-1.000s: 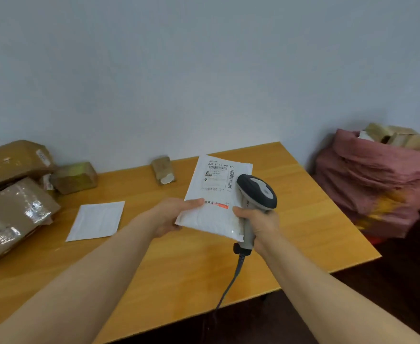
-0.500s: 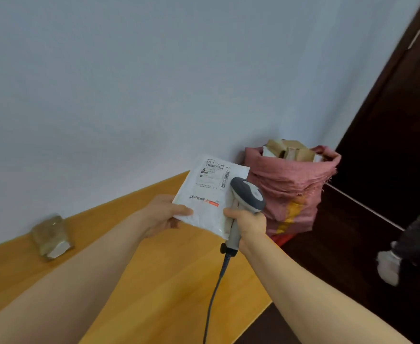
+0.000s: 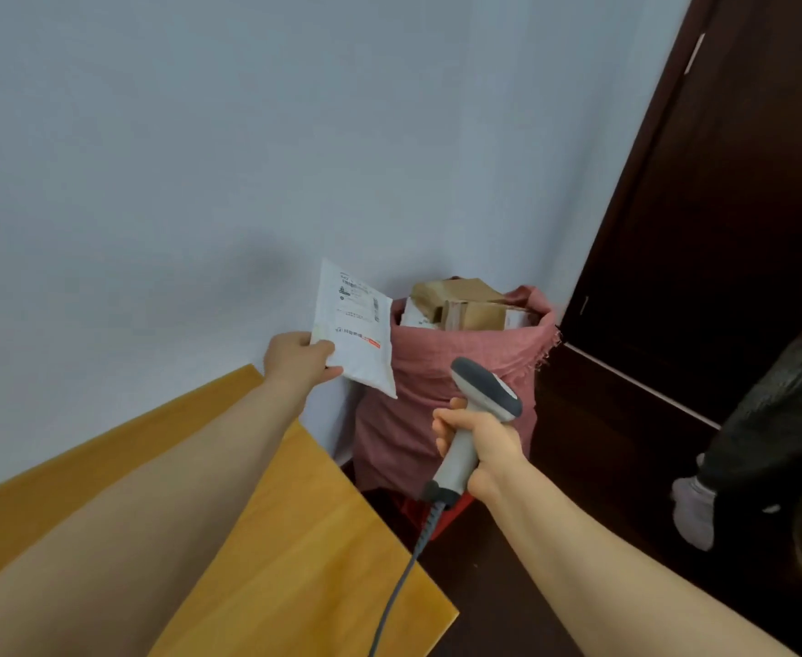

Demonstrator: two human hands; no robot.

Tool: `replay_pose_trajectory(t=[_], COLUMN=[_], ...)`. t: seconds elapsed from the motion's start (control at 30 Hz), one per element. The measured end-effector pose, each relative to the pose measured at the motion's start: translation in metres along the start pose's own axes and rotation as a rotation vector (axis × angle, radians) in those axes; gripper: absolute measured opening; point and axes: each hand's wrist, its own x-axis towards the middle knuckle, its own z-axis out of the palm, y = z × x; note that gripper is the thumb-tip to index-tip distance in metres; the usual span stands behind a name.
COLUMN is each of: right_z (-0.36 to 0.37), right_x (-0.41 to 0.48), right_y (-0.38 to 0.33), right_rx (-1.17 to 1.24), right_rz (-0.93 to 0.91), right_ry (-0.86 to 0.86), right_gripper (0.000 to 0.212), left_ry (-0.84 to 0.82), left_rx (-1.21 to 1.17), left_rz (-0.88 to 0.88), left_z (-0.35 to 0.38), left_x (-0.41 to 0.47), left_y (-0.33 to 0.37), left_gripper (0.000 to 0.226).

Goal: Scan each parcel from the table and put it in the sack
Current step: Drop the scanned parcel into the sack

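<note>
Parcel (image 3: 356,339), a flat white mailer, is in the air, near upright, label side toward the camera. Left hand (image 3: 299,360) pinches its lower-left corner: thumb on the printed face, fingers behind and hidden. The mailer fans out from that hand toward 1 o'clock, so most of it is unsupported. It looks light enough for a corner pinch.

Its right edge overlaps the left rim of the sack (image 3: 427,362) in view. Can't tell whether it is over the mouth or short of it.

The sack stands on the floor at 2 o'clock from the counter (image 3: 304,538) corner, against the wall. Its mouth is open and brown boxes (image 3: 465,308) are stacked above the rim. Likely why the mailer is held high: it has to clear the rim and land on top or slip down the side.

Right hand (image 3: 482,443) is wrapped round the grip of the scanner (image 3: 486,391). The scanner head tilts roughly toward 11 o'clock. It sits at 5 o'clock from the mailer, not touching it. Cable (image 3: 401,580) hangs toward 7 o'clock past the counter edge.

My read: this is the drop-in step, release not yet made. Risk: the sack is full, so the mailer may slide off the boxes.
</note>
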Motion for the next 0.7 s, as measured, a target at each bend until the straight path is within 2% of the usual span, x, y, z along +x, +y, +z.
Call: replay_pose_trajectory(t=[0.1,0.2,0.27,0.37,0.47,0.53,0.6,0.7], right_z=[-0.026,-0.04,-0.044,-0.045,-0.043,-0.041,-0.039,-0.038], right_x=[0.028,0.055,0.072,0.096,0.121,0.135,0.15,0.173], right_y=[-0.043,-0.073,-0.083,-0.091,-0.092,-0.094,-0.096,-0.096], right_rx=[0.013,0.031,0.038,0.036,0.021,0.018,0.019,-0.005], right_rz=[0.046,0.099,0.132,0.166,0.175,0.197,0.222,0.238], right_ry=[-0.04,-0.062,-0.064,-0.057,-0.047,-0.041,-0.041,-0.023], right_gripper=[0.02,0.019,0.019,0.02,0.021,0.021,0.021,0.023], left_ry=[0.094,0.147,0.151,0.175,0.167,0.174,0.175,0.159], left_rx=[0.089,0.139,0.173,0.188,0.194,0.211,0.292,0.547], left_rz=[0.053,0.079,0.086,0.08,0.099,0.104,0.137,0.209], left_z=[0.043,0.074,0.091,0.118,0.145,0.162,0.178,0.201], left_x=[0.012,0.028,0.038,0.064,0.093,0.113,0.133,0.16], left_y=[0.012,0.024,0.031,0.04,0.045,0.046,0.045,0.035], left_gripper=[0.011,0.032,0.036,0.028,0.007,0.018,0.03,0.034])
